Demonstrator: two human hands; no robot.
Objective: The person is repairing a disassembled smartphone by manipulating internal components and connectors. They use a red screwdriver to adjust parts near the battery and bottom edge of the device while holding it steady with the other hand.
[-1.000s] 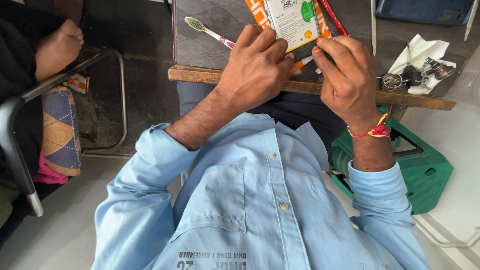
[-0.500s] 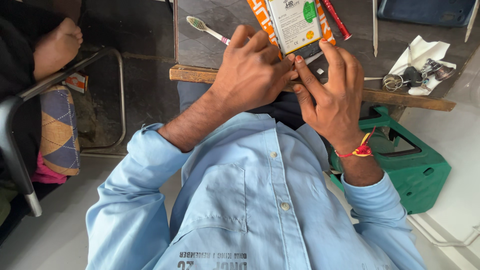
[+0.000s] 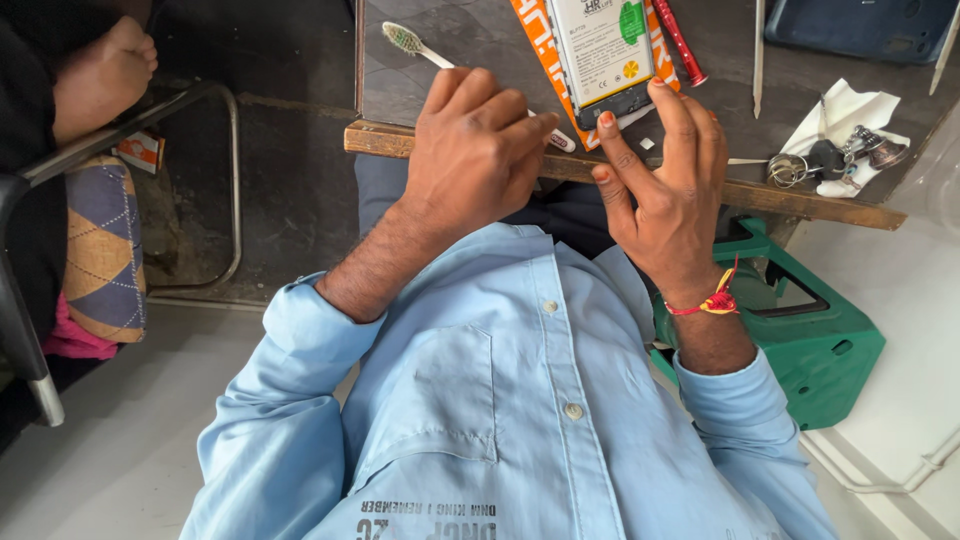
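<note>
One phone battery (image 3: 603, 45), one toothbrush (image 3: 420, 48), left hand (image 3: 475, 150), right hand (image 3: 665, 190).

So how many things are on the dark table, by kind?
White toothbrush with green bristles: 1
White phone battery on orange card: 1
Red pen: 1
Bunch of metal keys: 1
Crumpled white tissue: 1
Total: 5

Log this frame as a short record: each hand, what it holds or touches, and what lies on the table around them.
Left hand: curled over the handle of a toothbrush, bristle end pointing away
Right hand: fingers spread, fingertips at the lower edge of a phone battery
Battery: lies on an orange pack
Table: dark top, wooden front edge
Nearby: red pen, key bunch on white paper
Beside table: green plastic stool
</note>
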